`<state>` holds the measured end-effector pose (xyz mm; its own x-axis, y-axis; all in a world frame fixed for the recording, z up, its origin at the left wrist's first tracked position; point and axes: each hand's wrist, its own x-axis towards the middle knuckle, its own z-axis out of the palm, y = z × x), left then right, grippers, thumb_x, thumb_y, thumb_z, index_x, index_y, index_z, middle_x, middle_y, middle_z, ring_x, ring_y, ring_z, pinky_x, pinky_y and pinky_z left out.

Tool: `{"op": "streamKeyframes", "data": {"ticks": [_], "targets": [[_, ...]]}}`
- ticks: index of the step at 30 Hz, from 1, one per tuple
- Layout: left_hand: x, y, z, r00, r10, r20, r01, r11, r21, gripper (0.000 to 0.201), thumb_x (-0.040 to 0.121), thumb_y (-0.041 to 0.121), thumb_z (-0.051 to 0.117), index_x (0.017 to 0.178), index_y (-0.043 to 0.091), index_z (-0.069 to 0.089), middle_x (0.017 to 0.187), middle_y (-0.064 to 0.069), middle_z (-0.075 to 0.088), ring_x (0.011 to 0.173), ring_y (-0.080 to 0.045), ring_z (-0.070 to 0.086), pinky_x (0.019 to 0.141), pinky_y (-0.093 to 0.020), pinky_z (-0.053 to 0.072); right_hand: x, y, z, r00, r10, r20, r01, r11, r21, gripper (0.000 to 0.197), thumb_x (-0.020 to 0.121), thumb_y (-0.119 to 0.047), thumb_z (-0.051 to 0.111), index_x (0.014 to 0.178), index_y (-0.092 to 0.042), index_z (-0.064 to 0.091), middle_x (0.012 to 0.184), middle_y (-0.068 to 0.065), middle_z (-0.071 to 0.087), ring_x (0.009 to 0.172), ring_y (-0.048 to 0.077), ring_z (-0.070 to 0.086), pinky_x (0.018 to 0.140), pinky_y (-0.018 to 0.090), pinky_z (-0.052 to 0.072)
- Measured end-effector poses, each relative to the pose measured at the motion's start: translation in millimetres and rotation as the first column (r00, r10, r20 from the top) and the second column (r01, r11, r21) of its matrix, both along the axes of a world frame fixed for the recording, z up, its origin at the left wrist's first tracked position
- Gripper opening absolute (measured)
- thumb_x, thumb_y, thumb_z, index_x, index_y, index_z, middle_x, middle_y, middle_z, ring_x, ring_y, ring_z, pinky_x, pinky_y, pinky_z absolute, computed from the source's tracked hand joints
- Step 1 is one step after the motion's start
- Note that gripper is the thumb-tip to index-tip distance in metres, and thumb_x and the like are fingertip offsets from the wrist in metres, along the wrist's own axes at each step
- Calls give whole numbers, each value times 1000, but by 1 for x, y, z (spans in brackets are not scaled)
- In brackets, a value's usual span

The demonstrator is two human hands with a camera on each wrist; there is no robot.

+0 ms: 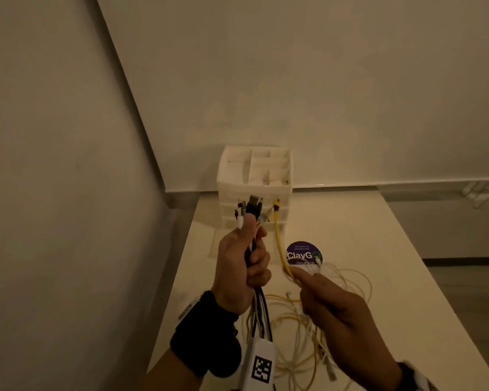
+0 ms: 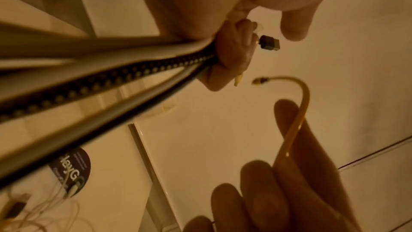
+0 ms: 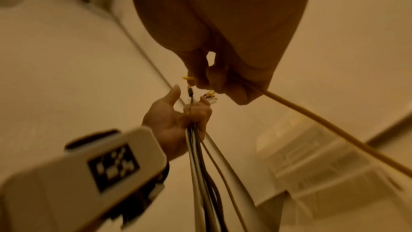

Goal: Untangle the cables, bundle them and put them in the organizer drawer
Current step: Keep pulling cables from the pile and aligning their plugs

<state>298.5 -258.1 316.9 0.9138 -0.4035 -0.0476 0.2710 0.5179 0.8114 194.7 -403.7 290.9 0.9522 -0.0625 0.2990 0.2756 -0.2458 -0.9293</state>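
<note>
Left hand grips cable bundle, right hand pinches yellow cable before organizer.

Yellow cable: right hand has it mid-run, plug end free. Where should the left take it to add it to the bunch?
Probably just below the plug of the yellow cable, coming from its left, where the left hand already grips the cable bunch. That stretch stands upright and bare above the right hand, plug level with the other connectors.
</note>
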Motion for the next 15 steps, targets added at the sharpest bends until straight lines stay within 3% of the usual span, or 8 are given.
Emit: {"op": "streamKeyframes", "data": {"ticks": [3, 6, 8, 12, 15], "targets": [[-4, -13, 3, 998, -30, 54, 29, 1000, 8, 68, 64, 66, 74, 90, 9, 50, 54, 0, 28, 38, -8, 21, 39, -18, 17, -3, 0, -2, 993, -59, 100, 80, 973, -219, 41, 92, -25, 47, 124, -49, 57, 71, -3, 51, 66, 9, 53, 61, 11, 40], [-9, -25, 6, 996, -6, 86, -1, 997, 76, 60, 71, 62, 71, 91, 10, 49, 59, -5, 22, 41, -10, 21, 42, -24, 14, -4, -2, -5, 995, -66, 71, 83, 958, -273, 47, 90, -22, 49, 124, -55, 54, 71, -1, 51, 67, 11, 54, 58, 18, 42], [-10, -31, 7, 997, 21, 75, -29, 993, 111, 48, 81, 55, 58, 89, 10, 48, 60, -5, 27, 43, -10, 23, 45, -27, 17, -5, -4, -6, 996, -62, 59, 77, 955, -286, 50, 89, -19, 49, 124, -55, 53, 71, -1, 52, 69, 12, 55, 60, 21, 45], [-11, -35, 9, 985, 41, 169, -69, 984, 164, 41, 87, 51, 42, 73, 13, 48, 55, -3, 36, 45, -15, 35, 44, -25, 32, -10, -9, -2, 997, -73, -20, 66, 967, -248, 47, 93, -15, 55, 123, -51, 55, 75, -16, 63, 70, 2, 62, 64, 7, 43], [-7, -31, 11, 983, 72, 169, -94, 987, 128, 41, 88, 50, 40, 75, 12, 44, 55, -2, 34, 42, -18, 44, 46, -30, 45, -11, -15, -3, 993, -56, -99, 33, 975, -221, 29, 93, -20, 57, 108, -44, 61, 69, -14, 66, 60, 2, 62, 58, 9, 42]]}}
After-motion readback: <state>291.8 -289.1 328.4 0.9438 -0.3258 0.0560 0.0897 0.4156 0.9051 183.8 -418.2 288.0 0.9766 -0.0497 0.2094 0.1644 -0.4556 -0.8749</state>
